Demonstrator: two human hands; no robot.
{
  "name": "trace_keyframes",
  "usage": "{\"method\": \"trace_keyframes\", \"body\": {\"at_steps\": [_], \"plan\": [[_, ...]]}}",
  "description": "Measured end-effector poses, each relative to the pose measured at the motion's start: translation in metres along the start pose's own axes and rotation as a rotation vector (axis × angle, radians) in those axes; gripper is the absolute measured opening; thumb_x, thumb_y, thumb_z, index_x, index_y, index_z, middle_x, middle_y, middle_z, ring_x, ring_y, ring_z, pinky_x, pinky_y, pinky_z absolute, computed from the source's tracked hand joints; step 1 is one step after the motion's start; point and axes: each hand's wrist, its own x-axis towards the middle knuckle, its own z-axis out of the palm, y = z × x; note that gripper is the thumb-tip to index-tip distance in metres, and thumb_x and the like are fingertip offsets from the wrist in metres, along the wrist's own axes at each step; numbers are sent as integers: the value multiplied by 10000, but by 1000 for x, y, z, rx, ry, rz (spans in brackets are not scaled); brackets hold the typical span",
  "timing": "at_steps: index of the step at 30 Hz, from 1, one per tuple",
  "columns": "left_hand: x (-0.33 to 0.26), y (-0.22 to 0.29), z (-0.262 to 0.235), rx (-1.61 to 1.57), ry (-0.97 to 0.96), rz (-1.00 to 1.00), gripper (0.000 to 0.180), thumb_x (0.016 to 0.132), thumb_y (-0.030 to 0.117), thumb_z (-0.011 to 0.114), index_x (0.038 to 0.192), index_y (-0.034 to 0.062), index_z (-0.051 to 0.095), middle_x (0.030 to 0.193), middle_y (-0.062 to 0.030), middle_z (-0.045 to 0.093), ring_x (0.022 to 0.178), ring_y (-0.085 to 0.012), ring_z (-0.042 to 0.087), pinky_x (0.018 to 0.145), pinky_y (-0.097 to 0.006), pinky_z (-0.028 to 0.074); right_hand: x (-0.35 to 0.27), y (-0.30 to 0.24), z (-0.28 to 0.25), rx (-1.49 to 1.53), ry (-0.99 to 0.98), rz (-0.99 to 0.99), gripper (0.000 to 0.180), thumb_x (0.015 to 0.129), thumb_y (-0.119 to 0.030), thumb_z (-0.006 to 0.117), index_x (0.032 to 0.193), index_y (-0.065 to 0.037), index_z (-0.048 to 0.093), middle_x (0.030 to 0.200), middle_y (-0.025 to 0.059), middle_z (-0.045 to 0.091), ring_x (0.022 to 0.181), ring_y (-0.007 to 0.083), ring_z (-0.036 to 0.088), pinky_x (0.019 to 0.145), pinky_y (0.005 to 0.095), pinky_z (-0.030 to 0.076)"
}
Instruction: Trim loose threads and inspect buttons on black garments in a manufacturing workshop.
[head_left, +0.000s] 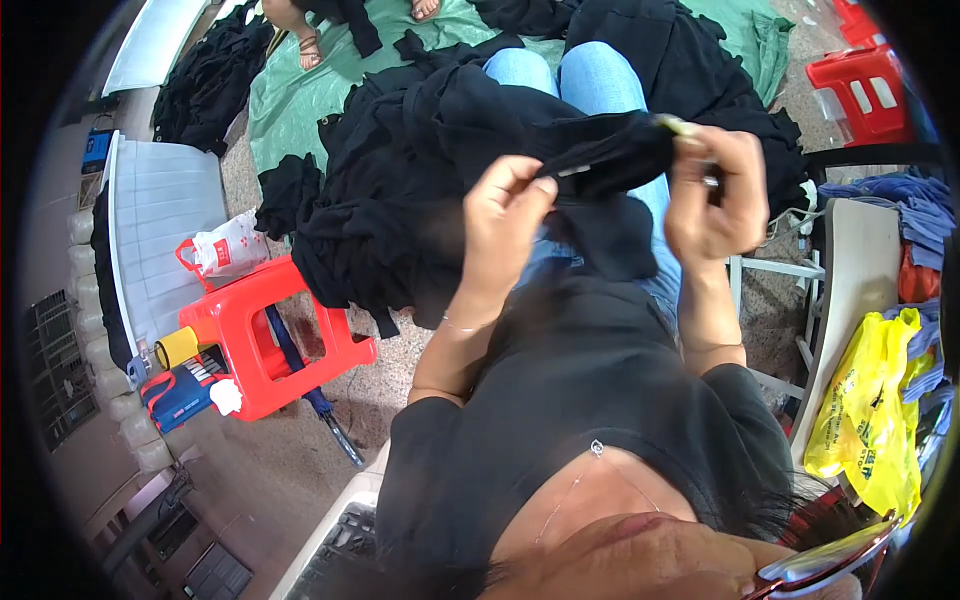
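Note:
A black cloth garment point(610, 165) is stretched between my hands above my lap, with a small pale label on its edge. My left hand point(505, 220) pinches its left end between thumb and fingers. At the right end, my right hand point(718, 195) is closed on the cloth and slightly blurred. A small yellow-green thing point(677, 125) shows at its fingertips, and something dark with a shiny spot is in the curled fingers; I cannot make out either. Part of the garment hangs down between my hands. A large heap of black garments point(400, 180) covers my lap and spills to the left.
On the left stands a red plastic stool point(265, 335), with a yellow roll point(178, 347) and a dark blue box point(185, 392) beside it. A folded umbrella point(335, 425) leans there. At right are a table edge point(850, 290) and a yellow bag point(870, 410). Another person's foot point(311, 52) rests on green sheeting.

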Motion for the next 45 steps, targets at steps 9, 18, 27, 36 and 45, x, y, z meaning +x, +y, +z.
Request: {"method": "trace_keyframes", "body": {"at_steps": [9, 18, 27, 36, 45], "plan": [[-11, 85, 9, 378, -302, 273, 187, 855, -27, 643, 1036, -25, 602, 940, -52, 658, 858, -84, 616, 769, -233, 493, 34, -3, -28, -121, 288, -43, 90, 898, 9, 656, 984, 18, 681, 847, 90, 667, 750, 143, 626, 687, 236, 488], [31, -26, -13, -369, -149, -258, 229, 965, 99, 626, 1135, -55, 634, 1004, -63, 689, 863, -93, 649, 781, -225, 533, -42, 70, 44, -18, -268, 349, 235, 788, -6, 666, 1014, -65, 686, 796, 94, 663, 701, 199, 667, 633, 298, 510], [30, -32, -10, -342, -125, -204, 224, 976, 92, 606, 1146, -51, 619, 1036, -68, 674, 883, -96, 639, 806, -233, 529, -56, 37, 35, 188, -408, 192, 369, 706, -15, 789, 1065, -51, 714, 869, 71, 649, 711, 185, 656, 594, 276, 512], [27, -34, -5, -355, -41, -194, 186, 945, 59, 642, 1111, -27, 643, 1016, -60, 692, 893, -103, 648, 816, -241, 529, -53, 12, 27, 10, -357, 351, 157, 863, -84, 714, 1002, -30, 666, 810, 92, 630, 658, 210, 654, 587, 291, 502], [21, -49, 3, -494, -5, -113, 174, 935, 33, 646, 1104, -9, 656, 1021, -53, 696, 894, -103, 648, 824, -243, 521, -69, 3, 36, -77, -275, 220, 233, 788, -94, 779, 986, -30, 675, 750, 76, 607, 601, 224, 619, 537, 309, 475]]}}
